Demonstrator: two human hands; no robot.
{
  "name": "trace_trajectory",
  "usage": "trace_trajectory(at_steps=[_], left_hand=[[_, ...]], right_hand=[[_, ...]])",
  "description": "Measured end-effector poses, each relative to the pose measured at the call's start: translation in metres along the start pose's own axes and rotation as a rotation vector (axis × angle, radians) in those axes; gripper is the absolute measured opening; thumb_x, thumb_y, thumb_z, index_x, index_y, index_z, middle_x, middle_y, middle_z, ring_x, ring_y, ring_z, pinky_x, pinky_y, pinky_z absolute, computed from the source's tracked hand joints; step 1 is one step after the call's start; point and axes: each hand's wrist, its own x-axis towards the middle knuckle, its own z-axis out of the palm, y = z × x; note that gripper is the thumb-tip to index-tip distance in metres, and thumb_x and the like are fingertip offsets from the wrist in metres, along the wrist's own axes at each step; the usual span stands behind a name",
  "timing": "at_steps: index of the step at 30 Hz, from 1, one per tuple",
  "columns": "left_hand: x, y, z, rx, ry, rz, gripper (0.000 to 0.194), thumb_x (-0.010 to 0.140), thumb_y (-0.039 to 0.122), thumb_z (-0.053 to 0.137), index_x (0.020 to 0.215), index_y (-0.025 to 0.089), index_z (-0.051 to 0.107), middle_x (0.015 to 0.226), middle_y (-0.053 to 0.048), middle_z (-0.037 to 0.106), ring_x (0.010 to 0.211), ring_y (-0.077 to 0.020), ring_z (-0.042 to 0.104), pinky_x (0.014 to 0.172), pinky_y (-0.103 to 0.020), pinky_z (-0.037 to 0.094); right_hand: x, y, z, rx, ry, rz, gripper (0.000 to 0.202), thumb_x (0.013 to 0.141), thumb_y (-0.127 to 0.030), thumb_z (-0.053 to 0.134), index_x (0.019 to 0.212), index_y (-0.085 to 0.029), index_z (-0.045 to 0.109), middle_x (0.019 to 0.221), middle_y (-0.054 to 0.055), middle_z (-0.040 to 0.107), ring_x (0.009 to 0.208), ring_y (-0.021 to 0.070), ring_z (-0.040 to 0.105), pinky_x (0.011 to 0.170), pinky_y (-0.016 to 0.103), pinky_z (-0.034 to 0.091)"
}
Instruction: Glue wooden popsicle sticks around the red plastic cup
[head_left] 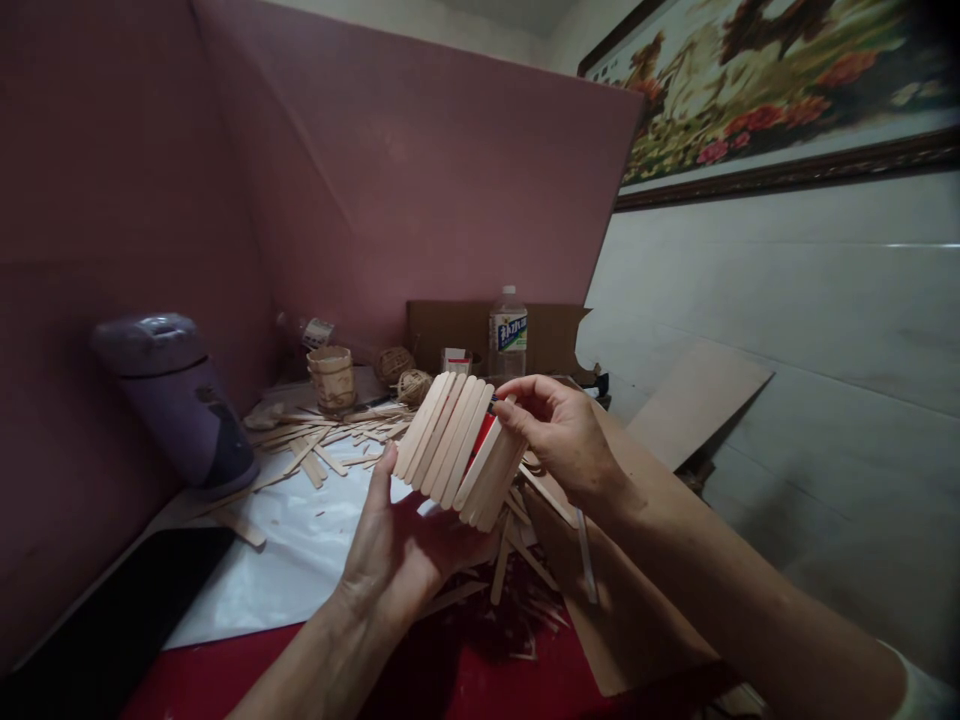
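Observation:
A craft-stick piece (450,440), made of several pale wooden sticks side by side over something partly red, is held up above the table, tilted. My left hand (409,540) supports it from below and at its left edge, the thumb up beside the leftmost stick. My right hand (551,425) pinches the upper right of the piece with thumb and index finger, near a gap where red shows. Loose wooden sticks (311,455) lie scattered behind and below the piece.
A purple tumbler (184,410) stands at the left, a dark flat object (142,610) in front. Behind are a stick cup (332,380), twine balls (413,387), a labelled bottle (509,340) and cardboard (454,325). White sheet (300,550) covers part of the red table (247,675).

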Motion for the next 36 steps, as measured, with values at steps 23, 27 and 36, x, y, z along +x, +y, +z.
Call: trace_trajectory(at_steps=[23, 27, 36], left_hand=[[-0.0004, 0.0001, 0.0046, -0.007, 0.029, 0.000, 0.067, 0.080, 0.056, 0.055, 0.131, 0.014, 0.042, 0.120, -0.022, 0.054, 0.102, -0.0389, 0.058, 0.075, -0.052, 0.051], [-0.0022, -0.0001, 0.0058, -0.014, 0.031, -0.005, 0.065, 0.082, 0.055, 0.053, 0.132, 0.014, 0.041, 0.122, -0.023, 0.053, 0.106, -0.0399, 0.056, 0.074, -0.052, 0.051], [-0.0014, -0.0001, 0.0046, -0.049, 0.009, -0.018, 0.068, 0.082, 0.055, 0.054, 0.135, 0.013, 0.040, 0.127, -0.024, 0.050, 0.109, -0.0413, 0.054, 0.076, -0.052, 0.050]], right_hand=[[-0.0038, -0.0015, -0.0007, -0.032, 0.001, 0.013, 0.012, 0.072, -0.027, 0.069, 0.076, -0.018, 0.063, 0.067, -0.001, 0.058, 0.065, 0.0143, 0.052, 0.061, 0.030, 0.043], [-0.0028, -0.0010, -0.0018, -0.017, -0.017, -0.002, 0.012, 0.072, -0.028, 0.069, 0.078, -0.019, 0.063, 0.067, -0.001, 0.058, 0.065, 0.0139, 0.052, 0.061, 0.029, 0.043], [-0.0027, -0.0033, -0.0038, 0.030, -0.080, 0.048, 0.022, 0.066, -0.028, 0.071, 0.082, -0.019, 0.060, 0.068, -0.004, 0.054, 0.063, 0.0124, 0.047, 0.056, 0.026, 0.039]])
